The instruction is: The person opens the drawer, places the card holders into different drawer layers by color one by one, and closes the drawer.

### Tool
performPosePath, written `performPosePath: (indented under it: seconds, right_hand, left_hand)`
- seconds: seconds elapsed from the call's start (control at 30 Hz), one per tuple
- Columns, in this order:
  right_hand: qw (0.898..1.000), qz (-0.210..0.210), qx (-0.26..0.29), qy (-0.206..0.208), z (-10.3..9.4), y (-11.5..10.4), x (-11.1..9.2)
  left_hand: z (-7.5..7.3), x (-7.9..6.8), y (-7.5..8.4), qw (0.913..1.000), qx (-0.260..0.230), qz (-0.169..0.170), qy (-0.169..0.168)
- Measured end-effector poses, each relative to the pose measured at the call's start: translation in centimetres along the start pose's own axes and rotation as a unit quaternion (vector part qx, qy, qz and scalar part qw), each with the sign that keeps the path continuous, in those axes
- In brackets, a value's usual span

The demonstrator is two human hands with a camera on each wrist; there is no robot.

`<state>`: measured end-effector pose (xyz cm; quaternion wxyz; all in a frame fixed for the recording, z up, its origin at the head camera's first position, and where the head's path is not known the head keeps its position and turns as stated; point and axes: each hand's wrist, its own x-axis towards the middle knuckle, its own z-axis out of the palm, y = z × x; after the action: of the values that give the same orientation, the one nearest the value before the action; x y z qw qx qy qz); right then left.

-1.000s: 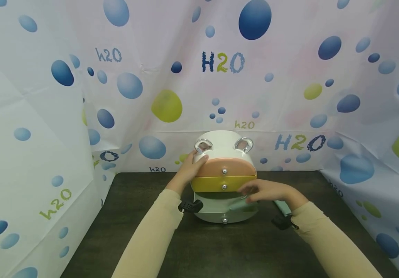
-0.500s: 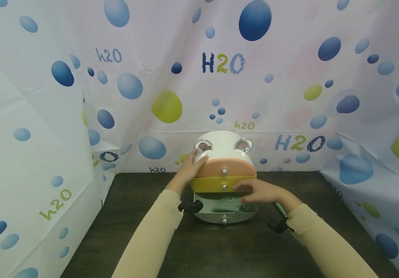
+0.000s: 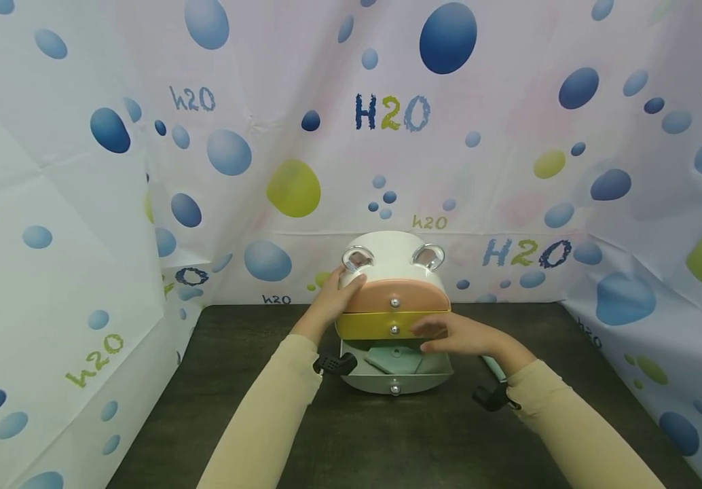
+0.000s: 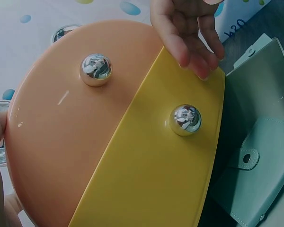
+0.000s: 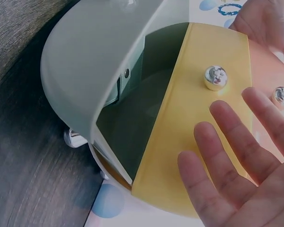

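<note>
A small drawer cabinet (image 3: pixel 388 248) stands against the backdrop, with a white top, an orange drawer (image 4: pixel 57 113), a yellow drawer (image 4: pixel 146 137) and a pale green bottom drawer (image 3: pixel 363 384). Only the bottom one is pulled out. Inside lies a green stitched case (image 4: pixel 260 175) with a snap tab. My left hand (image 3: pixel 329 302) rests against the cabinet's left side, its thumb near the orange drawer's edge. Above the drawer's right side, my right hand (image 3: pixel 467 335) hovers in front of the yellow drawer with spread fingers (image 5: pixel 236 137), holding nothing.
Two silvery rings (image 3: pixel 428 256) like ears stick up from the cabinet top. Each drawer has a round silver knob (image 3: pixel 395 389). A green object (image 3: pixel 494 367) on the dark table (image 3: pixel 388 441) is partly hidden by my right wrist.
The green case, earlier under my right fingers, has turned and settled in the bottom drawer. My right hand has shifted slightly left and let it go. The left hand has stayed put.
</note>
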<state>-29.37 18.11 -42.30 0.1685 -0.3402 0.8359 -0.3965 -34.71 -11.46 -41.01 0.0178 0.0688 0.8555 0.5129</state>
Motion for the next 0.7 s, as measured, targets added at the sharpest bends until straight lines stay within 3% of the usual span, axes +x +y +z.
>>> performPosePath:
  seconds: [0.7]
  right_hand:
    - [1.000,0.004,0.004,0.002,-0.14,0.03,-0.03]
  left_hand:
    - [-0.02,0.08,-0.17,1.0000,0.002,0.002,0.003]
